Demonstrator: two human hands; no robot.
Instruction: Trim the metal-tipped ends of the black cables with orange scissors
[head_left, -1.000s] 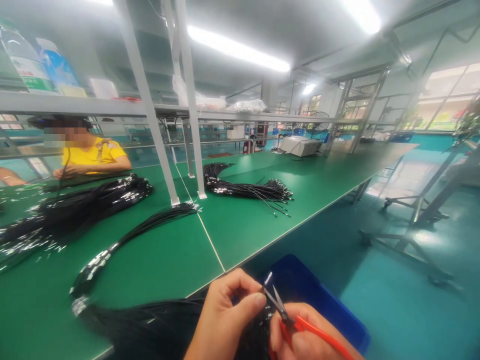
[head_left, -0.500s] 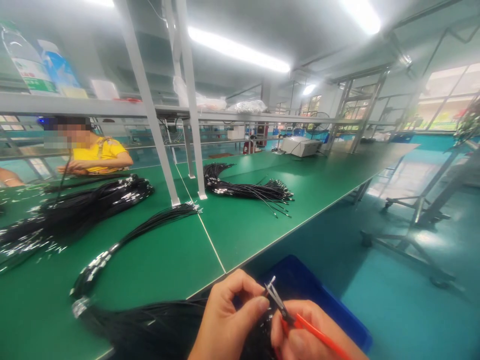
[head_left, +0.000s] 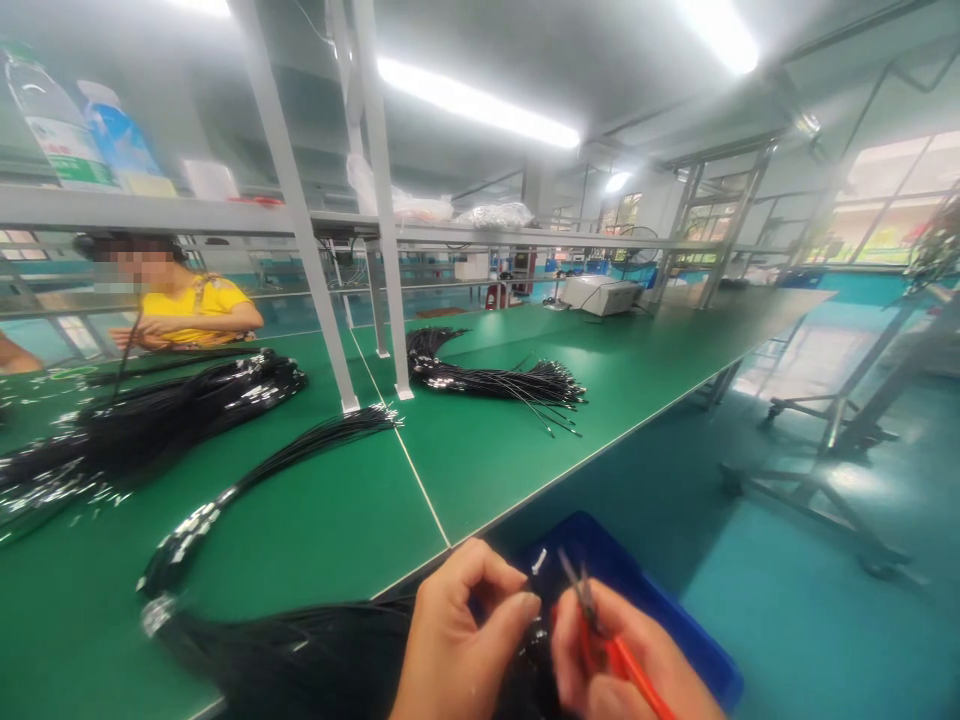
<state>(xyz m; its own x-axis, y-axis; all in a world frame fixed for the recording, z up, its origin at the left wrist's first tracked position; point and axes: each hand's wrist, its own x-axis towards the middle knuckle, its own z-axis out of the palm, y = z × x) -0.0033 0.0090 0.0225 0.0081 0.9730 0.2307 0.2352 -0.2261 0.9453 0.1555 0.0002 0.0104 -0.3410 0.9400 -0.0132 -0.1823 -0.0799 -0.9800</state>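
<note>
At the bottom centre, my left hand [head_left: 469, 630] pinches a thin black cable, whose pale tip [head_left: 538, 562] sticks up past the thumb and forefinger. My right hand [head_left: 637, 650] is closed around a pair of red-handled scissors [head_left: 586, 598]. Their narrow blades are parted and point upward, just right of the cable tip and apart from it. Under and left of my left hand lies a thick bundle of black cables [head_left: 300, 650] that hangs over the table's near edge. Most of the held cable is hidden by my fingers.
A blue bin [head_left: 675, 630] stands below the edge of the green table [head_left: 480, 470]. More cable bundles lie on it, one at the left [head_left: 180, 420] and one past the shelf posts [head_left: 510, 380]. A person in yellow [head_left: 195, 310] sits across, hands on a cable.
The scissors have moved off the cable tip, slightly right and down, with my right hand. My left hand keeps its pinch almost in place.
</note>
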